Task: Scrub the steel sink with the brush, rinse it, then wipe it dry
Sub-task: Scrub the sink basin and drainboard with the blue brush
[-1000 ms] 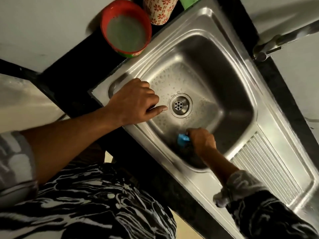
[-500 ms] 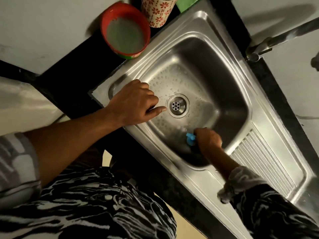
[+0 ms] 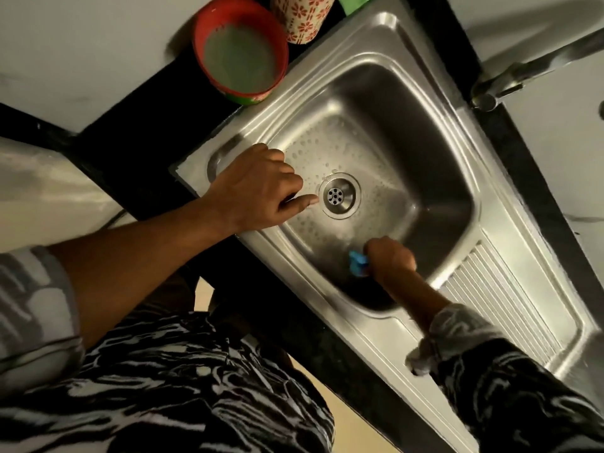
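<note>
1. Brush (image 3: 357, 263): only a small blue part shows; bristles and any handle are hidden under the fist. It sits low in the sink (image 3: 425, 132), on the near wall of the basin, near-right of the drain (image 3: 338, 195).
2. Handling, judged: light, stiff plastic body, likely slick when wet. Best held as now, the whole fist wrapped round the body, so that pressure goes straight down into the steel.
3. Right hand (image 3: 390, 258): fingers curled tight round the brush, knuckles up, forearm reaching down into the basin.
4. Sink surface: droplets or suds bead on the floor around the drain; the far-right wall looks smoother. Steel is hard and fixed, so it takes firm scrubbing. Scrubbing stage; rinse and wipe not yet done.
5. Left hand (image 3: 258, 191): rests on the near-left rim, fingers loosely bent, thumb straight toward the drain, holding nothing.
6. Surroundings: ribbed drainboard (image 3: 500, 308) to the right; tap (image 3: 523, 73) far right, no water running; red bowl (image 3: 240, 53) and patterned cup (image 3: 304, 18) on the far-left counter.
</note>
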